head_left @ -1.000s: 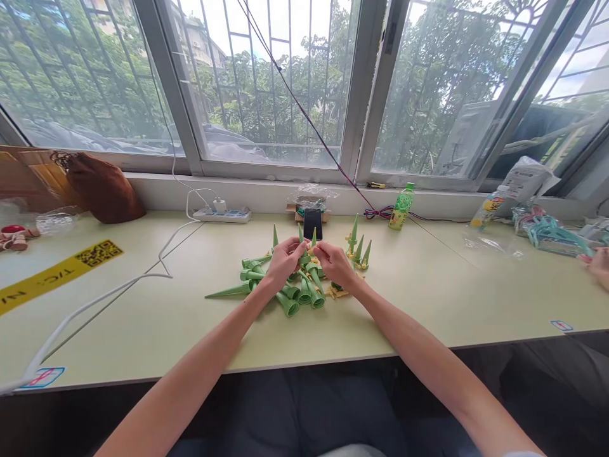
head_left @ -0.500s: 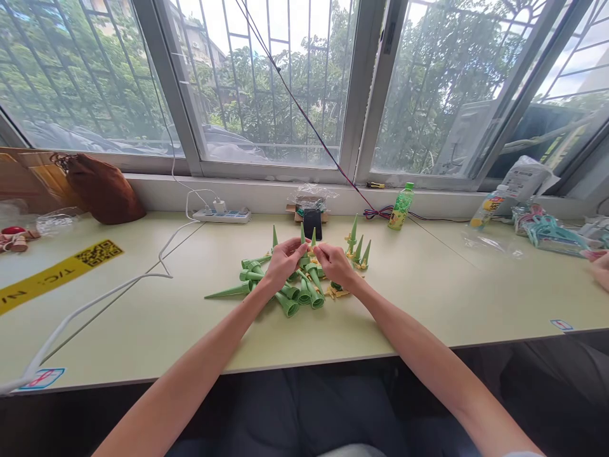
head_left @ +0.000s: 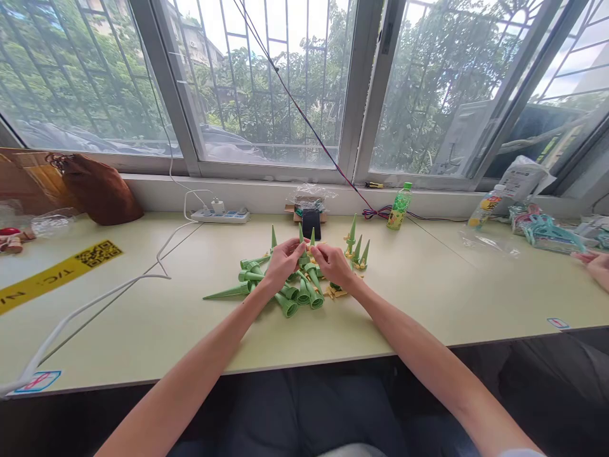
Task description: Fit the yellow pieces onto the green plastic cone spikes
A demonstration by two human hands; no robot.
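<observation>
My left hand (head_left: 284, 260) is closed round a green plastic spike (head_left: 303, 255), its tip pointing up. My right hand (head_left: 334, 262) pinches close beside it, fingertips against the spike; what lies in that pinch is mostly hidden. Below and between my hands lies a heap of hollow green spikes (head_left: 288, 306), several with their open ends toward me. One long spike (head_left: 226, 292) sticks out to the left. Behind my right hand several spikes (head_left: 364, 255) stand upright on yellow fittings. More yellow plastic pieces (head_left: 335, 292) lie under my right wrist.
A phone (head_left: 311, 223) leans on a small box at the back. A green bottle (head_left: 399, 207) stands right of it. On the left are a power strip (head_left: 221, 216), a white cable (head_left: 118, 287) and a brown pouch (head_left: 99, 190). Another person's hand (head_left: 594, 265) rests at the right edge.
My hands stay almost in place, with the right fingertips slightly nearer the spike. The other person's hand at the right edge has come further into view.
</observation>
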